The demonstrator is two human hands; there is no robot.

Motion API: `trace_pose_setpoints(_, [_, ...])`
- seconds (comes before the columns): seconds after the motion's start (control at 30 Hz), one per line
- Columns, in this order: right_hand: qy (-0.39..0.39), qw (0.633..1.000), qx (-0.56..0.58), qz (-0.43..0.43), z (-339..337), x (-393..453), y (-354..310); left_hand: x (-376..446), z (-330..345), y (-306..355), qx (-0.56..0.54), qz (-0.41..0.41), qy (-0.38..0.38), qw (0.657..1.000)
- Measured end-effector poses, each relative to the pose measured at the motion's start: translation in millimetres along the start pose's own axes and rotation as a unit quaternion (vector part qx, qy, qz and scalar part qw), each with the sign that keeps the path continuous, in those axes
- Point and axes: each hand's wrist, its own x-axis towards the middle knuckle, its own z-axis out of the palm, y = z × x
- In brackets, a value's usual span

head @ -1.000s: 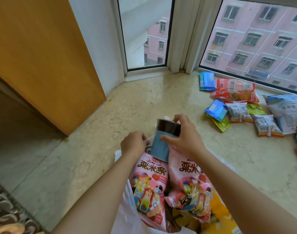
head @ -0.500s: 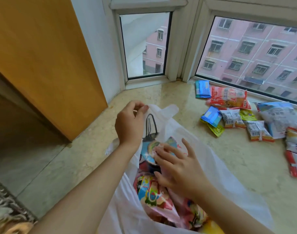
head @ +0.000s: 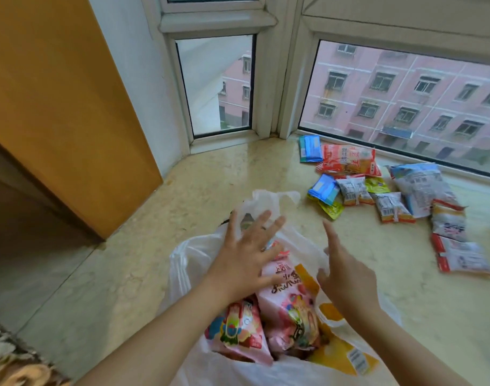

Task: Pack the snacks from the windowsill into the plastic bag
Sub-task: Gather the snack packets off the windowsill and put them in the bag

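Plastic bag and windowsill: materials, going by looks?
Plastic bag: thin translucent white film, probably polyethylene; it crumples and the packets show through. Windowsill: polished beige stone, likely marble or an imitation; mottled veining and glossy reflections of the window.

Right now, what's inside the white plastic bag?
In the translucent white plastic bag: two pink cartoon-print snack packets and a yellow packet. The open left hand covers part of the mouth, and whatever lies below the packets is hidden.

Orange wooden panel (head: 57, 107) beside white-framed windows (head: 405, 107), daylight
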Motion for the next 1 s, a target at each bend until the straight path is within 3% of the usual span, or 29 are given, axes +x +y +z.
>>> trace_pose_setpoints(0.1, [0.054, 0.996, 0.062, 0.030, -10, 7, 8, -1, 13, 7, 0.049, -0.008, -0.037, 0.998])
trace_pose_setpoints(0.23, [0.166, 0.953, 0.239, 0.087, -40, 31, 21, 6, 15, -4, 0.121, -0.031, -0.088, 0.988])
trace_pose_setpoints(0.37, [0.183, 0.958, 0.218, 0.031, -58, 42, 22, 8, 11, -18, 0.106, -0.048, -0.093, 0.989])
trace_pose_setpoints(0.47, [0.183, 0.969, 0.156, -0.046, -55, 34, 20, 12, 5, -16, 0.067, -0.039, -0.036, 0.996])
trace_pose_setpoints(0.57, [0.218, 0.966, 0.074, -0.121, -52, 24, 26, 25, -10, -3, 0.040, 0.004, 0.097, 0.995])
trace_pose_setpoints(0.67, [0.197, 0.972, 0.026, -0.125, -45, 17, 46, 48, -38, 18, -0.028, -0.005, 0.184, 0.983])
trace_pose_setpoints(0.73, [0.189, 0.976, 0.003, -0.106, -41, 13, 64, 66, -51, 35, -0.077, -0.023, 0.202, 0.976])
trace_pose_setpoints(0.8, [0.178, 0.980, -0.023, -0.086, -39, 10, 84, 83, -54, 51, -0.107, -0.038, 0.182, 0.977])
trace_pose_setpoints(1.0, [0.130, 0.989, -0.045, -0.051, -27, 17, 154, 130, -30, 103, -0.126, -0.111, 0.012, 0.986])
